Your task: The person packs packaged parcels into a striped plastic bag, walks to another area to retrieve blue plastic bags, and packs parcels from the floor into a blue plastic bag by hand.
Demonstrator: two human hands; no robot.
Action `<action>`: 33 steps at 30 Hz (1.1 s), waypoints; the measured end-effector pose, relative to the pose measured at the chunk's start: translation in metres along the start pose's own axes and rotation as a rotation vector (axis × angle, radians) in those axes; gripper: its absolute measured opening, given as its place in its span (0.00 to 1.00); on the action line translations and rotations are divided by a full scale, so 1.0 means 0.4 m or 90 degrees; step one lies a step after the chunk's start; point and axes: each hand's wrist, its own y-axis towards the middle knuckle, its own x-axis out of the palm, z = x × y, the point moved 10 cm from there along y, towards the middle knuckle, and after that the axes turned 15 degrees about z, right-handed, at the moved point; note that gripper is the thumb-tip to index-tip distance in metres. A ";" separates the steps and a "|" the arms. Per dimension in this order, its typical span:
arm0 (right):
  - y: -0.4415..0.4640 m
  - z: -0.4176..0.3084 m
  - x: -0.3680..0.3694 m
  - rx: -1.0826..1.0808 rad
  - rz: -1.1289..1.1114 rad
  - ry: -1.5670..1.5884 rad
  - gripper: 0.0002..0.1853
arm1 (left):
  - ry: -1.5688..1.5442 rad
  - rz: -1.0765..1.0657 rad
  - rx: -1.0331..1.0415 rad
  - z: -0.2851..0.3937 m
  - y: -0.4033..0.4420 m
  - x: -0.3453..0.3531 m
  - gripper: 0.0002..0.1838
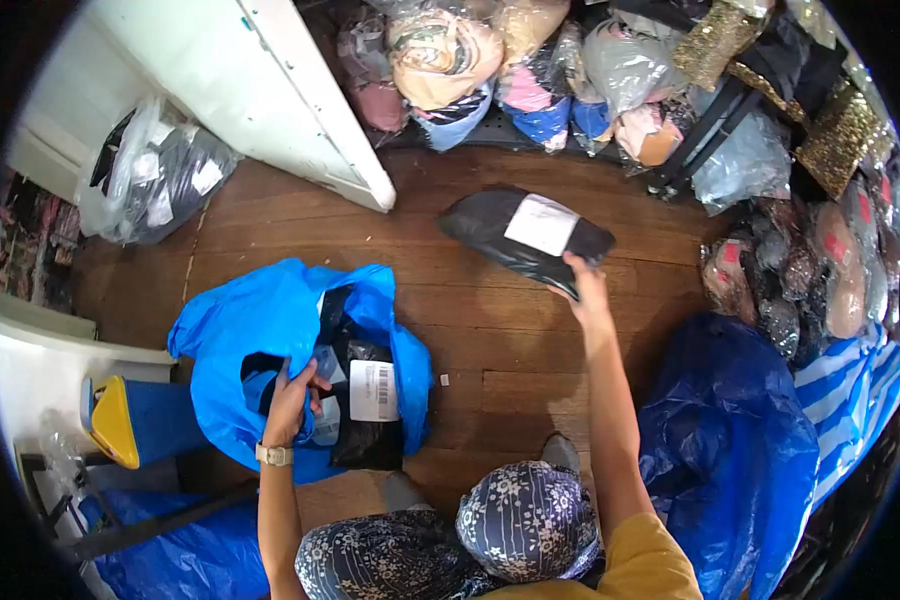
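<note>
My right hand (585, 280) grips one end of a black plastic mailer (490, 240) with a white label, held out over the wooden floor. My left hand (292, 402) is at the mouth of a large blue plastic bag (225, 320), its fingers curled on the bag's edge. Inside that bag lie more black packages, among them a mailer with a white barcode label (373, 390) just right of my left hand. The lower contents are hidden by the bag's sides.
A white door (300, 90) stands ajar at the upper left, beside a clear bag of labelled packages (160, 180). Wrapped clothing bundles (445, 60) fill the back shelf. Dark blue sacking (730, 440) lies at right; a blue-and-yellow bin (160, 420) stands left.
</note>
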 end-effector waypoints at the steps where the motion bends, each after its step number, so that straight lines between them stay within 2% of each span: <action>1: -0.085 -0.048 0.033 0.088 -0.088 0.131 0.20 | -0.018 -0.012 0.052 0.070 -0.049 0.007 0.20; 4: -0.218 -0.105 -0.022 0.135 -0.083 0.170 0.18 | -0.075 -0.014 0.102 0.213 -0.164 0.008 0.27; 5: -0.242 -0.080 -0.055 0.174 -0.068 0.153 0.19 | -0.087 0.006 0.117 0.248 -0.188 0.002 0.23; 6: -0.275 -0.051 -0.059 0.210 -0.116 0.156 0.19 | -0.130 -0.015 0.118 0.276 -0.208 0.007 0.20; 8: -0.389 -0.051 0.017 0.277 -0.167 0.163 0.16 | -0.205 -0.052 0.114 0.329 -0.245 0.025 0.15; 9: -0.404 0.023 0.032 0.352 -0.229 0.134 0.16 | -0.236 -0.073 0.105 0.355 -0.267 0.041 0.13; 10: -0.411 -0.040 0.095 -0.089 -0.407 0.026 0.19 | -0.250 -0.072 0.114 0.381 -0.287 0.053 0.12; 11: -0.541 -0.070 0.165 -0.542 -0.543 -0.088 0.23 | -0.254 -0.091 0.119 0.402 -0.310 0.071 0.16; 12: -0.598 0.007 0.262 -0.472 -0.617 -0.117 0.27 | -0.213 -0.101 0.136 0.421 -0.337 0.089 0.18; 13: -0.704 0.066 0.390 -0.282 -0.748 -0.165 0.30 | -0.173 -0.112 0.153 0.431 -0.358 0.106 0.20; 14: -0.782 0.234 0.457 0.147 -0.796 -0.351 0.35 | -0.091 -0.121 0.216 0.439 -0.371 0.120 0.24; 15: -0.846 0.282 0.500 0.119 -0.876 -0.382 0.34 | -0.015 -0.132 0.234 0.432 -0.380 0.129 0.25; 17: -0.911 0.288 0.548 -0.154 -0.985 -0.345 0.32 | 0.088 -0.117 0.359 0.404 -0.364 0.138 0.30; 18: -0.894 0.273 0.550 -0.208 -0.982 -0.305 0.31 | 0.143 -0.092 0.362 0.353 -0.336 0.125 0.32; 19: -0.869 0.204 0.549 -0.133 -0.966 -0.221 0.27 | 0.198 -0.068 0.364 0.301 -0.310 0.111 0.33; 20: -0.753 0.298 0.532 -0.280 -0.807 -0.260 0.23 | 0.314 -0.054 0.483 0.261 -0.310 0.115 0.32; 21: -0.723 0.168 0.499 -0.352 -0.693 -0.352 0.27 | 0.437 -0.045 0.610 0.195 -0.289 0.122 0.32; 22: -0.645 0.247 0.458 -0.230 -0.630 -0.316 0.30 | 0.478 -0.038 0.706 0.116 -0.266 0.125 0.30; 23: -0.628 0.245 0.424 -0.230 -0.626 -0.320 0.30 | 0.515 -0.029 0.797 0.042 -0.246 0.130 0.28; 24: -0.583 0.254 0.380 -0.222 -0.547 -0.395 0.33 | 0.508 -0.032 0.795 -0.004 -0.203 0.122 0.28; 25: -0.551 0.268 0.338 -0.211 -0.467 -0.470 0.37 | 0.596 -0.015 0.794 -0.059 -0.162 0.115 0.27; 26: -0.554 0.289 0.322 -0.206 -0.468 -0.480 0.37 | 0.687 0.001 0.788 -0.102 -0.136 0.106 0.27; 27: -0.527 0.316 0.286 -0.206 -0.380 -0.533 0.40 | 0.683 -0.005 0.781 -0.097 -0.114 0.101 0.27; 28: -0.503 0.340 0.248 -0.208 -0.289 -0.581 0.43 | 0.731 -0.086 0.582 -0.131 -0.023 0.095 0.25; 29: -0.502 0.463 0.222 -0.020 -0.320 -0.551 0.45 | 0.765 -0.161 0.384 -0.176 0.033 0.085 0.24; 30: -0.554 0.495 0.242 0.037 -0.435 -0.520 0.44 | 0.764 -0.161 0.391 -0.163 0.040 0.088 0.24; 31: -0.605 0.520 0.269 0.092 -0.550 -0.485 0.43 | 0.778 -0.081 0.513 -0.104 0.038 0.087 0.21; 32: -0.621 0.516 0.291 0.086 -0.551 -0.484 0.43 | 0.785 0.003 0.633 -0.053 0.021 0.083 0.18; 33: -0.634 0.524 0.293 0.169 -0.493 -0.473 0.37 | 0.784 0.008 0.635 -0.042 0.012 0.081 0.18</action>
